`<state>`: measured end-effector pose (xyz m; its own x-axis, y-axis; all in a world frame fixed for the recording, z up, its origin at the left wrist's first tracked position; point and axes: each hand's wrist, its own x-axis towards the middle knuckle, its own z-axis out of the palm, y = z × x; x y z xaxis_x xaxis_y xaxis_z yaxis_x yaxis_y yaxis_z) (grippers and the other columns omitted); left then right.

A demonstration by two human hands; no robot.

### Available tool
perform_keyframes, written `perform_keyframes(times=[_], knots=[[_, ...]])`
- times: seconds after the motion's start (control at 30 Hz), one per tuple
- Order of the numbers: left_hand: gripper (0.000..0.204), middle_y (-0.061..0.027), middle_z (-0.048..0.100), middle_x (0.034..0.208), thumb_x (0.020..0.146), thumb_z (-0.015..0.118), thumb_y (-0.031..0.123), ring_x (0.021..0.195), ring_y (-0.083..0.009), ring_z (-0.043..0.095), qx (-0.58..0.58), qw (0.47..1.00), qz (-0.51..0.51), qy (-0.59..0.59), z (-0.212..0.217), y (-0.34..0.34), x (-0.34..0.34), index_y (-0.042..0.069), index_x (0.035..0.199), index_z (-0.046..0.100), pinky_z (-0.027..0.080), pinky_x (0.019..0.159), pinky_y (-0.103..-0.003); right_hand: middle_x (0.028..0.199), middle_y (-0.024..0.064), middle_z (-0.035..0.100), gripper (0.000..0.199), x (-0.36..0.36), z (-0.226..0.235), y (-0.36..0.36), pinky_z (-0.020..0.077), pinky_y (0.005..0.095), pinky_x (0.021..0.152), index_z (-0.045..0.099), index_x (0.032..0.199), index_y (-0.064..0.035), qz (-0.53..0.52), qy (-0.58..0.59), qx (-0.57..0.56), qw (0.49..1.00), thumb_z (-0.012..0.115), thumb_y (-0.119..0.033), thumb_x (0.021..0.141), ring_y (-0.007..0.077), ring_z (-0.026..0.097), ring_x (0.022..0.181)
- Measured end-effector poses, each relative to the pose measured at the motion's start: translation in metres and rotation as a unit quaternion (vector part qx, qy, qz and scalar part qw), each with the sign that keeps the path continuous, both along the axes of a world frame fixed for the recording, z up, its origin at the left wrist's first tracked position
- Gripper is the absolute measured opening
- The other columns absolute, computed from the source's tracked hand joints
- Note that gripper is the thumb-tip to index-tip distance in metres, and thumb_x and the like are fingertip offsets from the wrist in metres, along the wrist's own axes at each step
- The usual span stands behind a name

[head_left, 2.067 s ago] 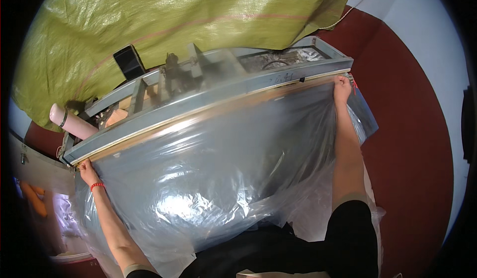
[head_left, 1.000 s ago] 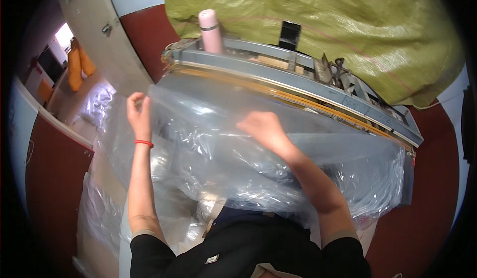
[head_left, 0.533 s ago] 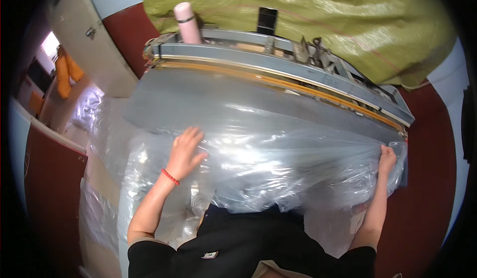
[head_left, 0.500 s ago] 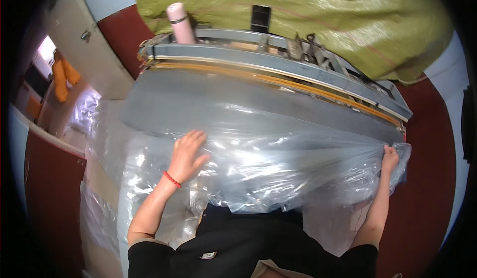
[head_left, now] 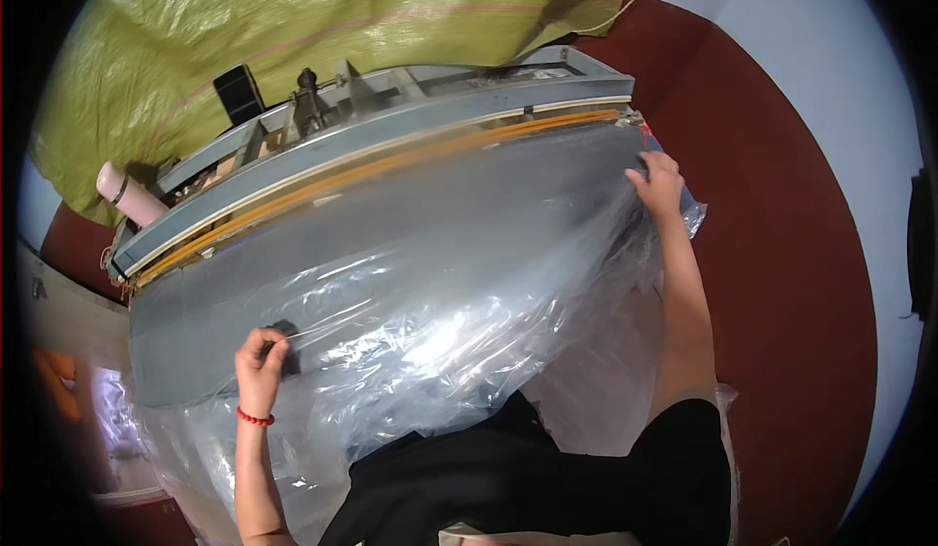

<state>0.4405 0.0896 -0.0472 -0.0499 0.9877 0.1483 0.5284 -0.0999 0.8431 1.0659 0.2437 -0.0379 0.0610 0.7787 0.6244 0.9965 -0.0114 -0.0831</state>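
A wide clear plastic sheet (head_left: 430, 336) lies wrinkled over a grey flat surface (head_left: 186, 331) and hangs toward me. My left hand (head_left: 260, 360), with a red bead bracelet (head_left: 255, 416) at the wrist, pinches the sheet between thumb and fingertips. Taut creases run from that pinch to the right. Toward the far right end of the surface, my right hand (head_left: 660, 183) has its curled fingers and thumb on the sheet, where folds gather. The exact grip of its fingertips is partly hidden.
Behind the surface runs a grey metal frame (head_left: 391, 134) with an orange strip (head_left: 391, 162). A pink bottle (head_left: 132, 197) and a dark phone-like slab (head_left: 238, 95) stand there, before a yellow-green woven cover (head_left: 322, 19). A red-and-white wall (head_left: 782, 214) curves along the right.
My view has swung to the right. My left hand, spread over the sheet before, now pinches it. My right hand has moved to the surface's far right corner, still at the sheet.
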Motion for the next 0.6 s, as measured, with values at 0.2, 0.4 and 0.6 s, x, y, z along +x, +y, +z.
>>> perform_keyframes(times=[0.2, 0.4, 0.6], knots=[[0.005, -0.0014, 0.055, 0.077, 0.079, 0.057, 0.002, 0.072, -0.0097, 0.049, -0.023, 0.998, 0.045, -0.043, 0.014, 0.003, 0.007, 0.001, 0.081, 0.052, 0.04, 0.069, -0.022, 0.083, 0.0073, 0.059, 0.023, -0.042, -0.009, 0.009, 0.0427, 0.0343, 0.072, 0.06, 0.084, -0.0069, 0.295, 0.055, -0.087, 0.95, 0.07, -0.019, 0.068, 0.0261, 0.054, 0.085], [0.003, -0.0064, 0.058, 0.073, 0.078, 0.057, 0.001, 0.067, -0.0139, 0.055, 0.062, 0.997, 0.034, -0.005, 0.03, 0.008, 0.069, 0.0, 0.08, 0.059, 0.043, 0.06, -0.025, 0.062, 0.0042, 0.051, 0.014, -0.038, -0.034, 0.022, 0.0398, 0.0277, 0.058, 0.053, 0.074, -0.0036, 0.256, 0.209, -0.102, 0.938, 0.064, -0.013, 0.075, 0.0145, 0.049, 0.06], [0.032, -0.0127, 0.059, 0.078, 0.073, 0.066, 0.029, 0.069, -0.0268, 0.058, 0.002, 0.956, -0.211, 0.204, 0.006, 0.059, 0.174, 0.002, 0.09, 0.061, 0.045, 0.061, -0.034, 0.056, 0.0032, 0.047, 0.015, -0.058, -0.048, 0.028, 0.037, 0.0243, 0.052, 0.05, 0.075, -0.0037, 0.174, 0.314, -0.089, 0.929, 0.059, -0.015, 0.079, 0.0084, 0.042, 0.053]])
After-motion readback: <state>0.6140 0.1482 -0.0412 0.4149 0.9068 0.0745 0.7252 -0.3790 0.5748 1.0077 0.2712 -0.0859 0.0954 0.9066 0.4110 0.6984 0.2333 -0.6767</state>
